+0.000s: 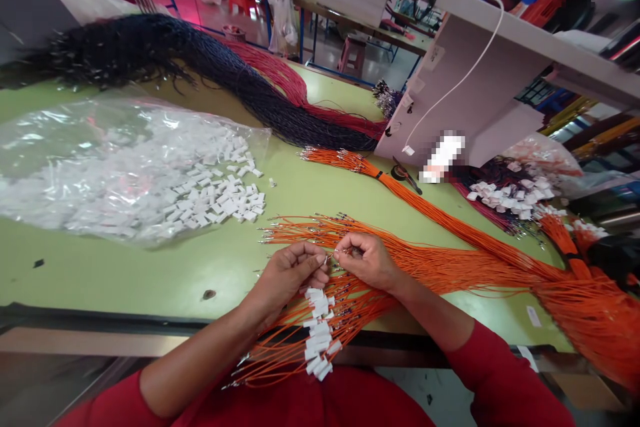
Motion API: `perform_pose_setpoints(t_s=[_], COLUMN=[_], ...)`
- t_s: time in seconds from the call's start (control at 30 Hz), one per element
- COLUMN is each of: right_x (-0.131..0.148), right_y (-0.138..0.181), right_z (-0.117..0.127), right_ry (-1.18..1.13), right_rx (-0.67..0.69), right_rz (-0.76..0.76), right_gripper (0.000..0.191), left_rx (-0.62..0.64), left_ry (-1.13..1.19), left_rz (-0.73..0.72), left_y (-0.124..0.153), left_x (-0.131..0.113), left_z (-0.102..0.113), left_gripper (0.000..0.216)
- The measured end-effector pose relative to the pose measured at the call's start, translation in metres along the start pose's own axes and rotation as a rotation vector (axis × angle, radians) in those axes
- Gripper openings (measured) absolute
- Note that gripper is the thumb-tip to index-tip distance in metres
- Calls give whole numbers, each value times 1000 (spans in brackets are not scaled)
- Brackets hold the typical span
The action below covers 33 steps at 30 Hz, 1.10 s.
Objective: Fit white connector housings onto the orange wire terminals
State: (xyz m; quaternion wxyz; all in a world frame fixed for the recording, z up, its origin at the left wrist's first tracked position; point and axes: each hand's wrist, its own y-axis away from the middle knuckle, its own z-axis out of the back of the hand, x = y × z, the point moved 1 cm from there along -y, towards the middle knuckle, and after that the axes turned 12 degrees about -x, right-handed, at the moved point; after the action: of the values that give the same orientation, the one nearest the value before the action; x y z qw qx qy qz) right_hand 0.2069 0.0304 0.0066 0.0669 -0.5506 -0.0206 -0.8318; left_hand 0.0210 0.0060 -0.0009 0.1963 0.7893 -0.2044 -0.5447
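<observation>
My left hand [295, 268] is closed in a pinch, with a small white connector housing partly showing at its fingertips. Close beside it, my right hand [367, 259] pinches the end of an orange wire, its tip mostly covered by the fingers. Both sets of fingertips almost meet above a spread of orange wires [425, 260] with metal terminals. Below my left hand, a cluster of white connector housings [318, 333] sits on wires hanging over the table's front edge.
A clear plastic bag [90, 167] spills many white housings [220, 197] onto the green table [150, 273]. A tied orange wire bundle [380, 175] lies behind my hands. Dark blue wires [215, 73] and red wires [280, 73] stretch along the back. A grey panel [465, 80] stands at right.
</observation>
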Motion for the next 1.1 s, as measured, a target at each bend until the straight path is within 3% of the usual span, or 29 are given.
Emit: perform_pose_setpoints(t_s=[0.4, 0.67, 1.1], right_x=[-6, -6, -7], right_y=[2, 2, 6], right_z=[-3, -4, -5], right_ry=[-109, -78, 9], right_rx=[-156, -142, -112], right_rz=[-8, 17, 147], right_gripper=[17, 13, 6], left_rx=[-27, -26, -56], left_ry=[217, 213, 175], left_rz=[105, 122, 4], left_y=[-4, -4, -2], left_x=[-2, -1, 3], left_z=[-7, -6, -7], left_gripper=[30, 20, 37])
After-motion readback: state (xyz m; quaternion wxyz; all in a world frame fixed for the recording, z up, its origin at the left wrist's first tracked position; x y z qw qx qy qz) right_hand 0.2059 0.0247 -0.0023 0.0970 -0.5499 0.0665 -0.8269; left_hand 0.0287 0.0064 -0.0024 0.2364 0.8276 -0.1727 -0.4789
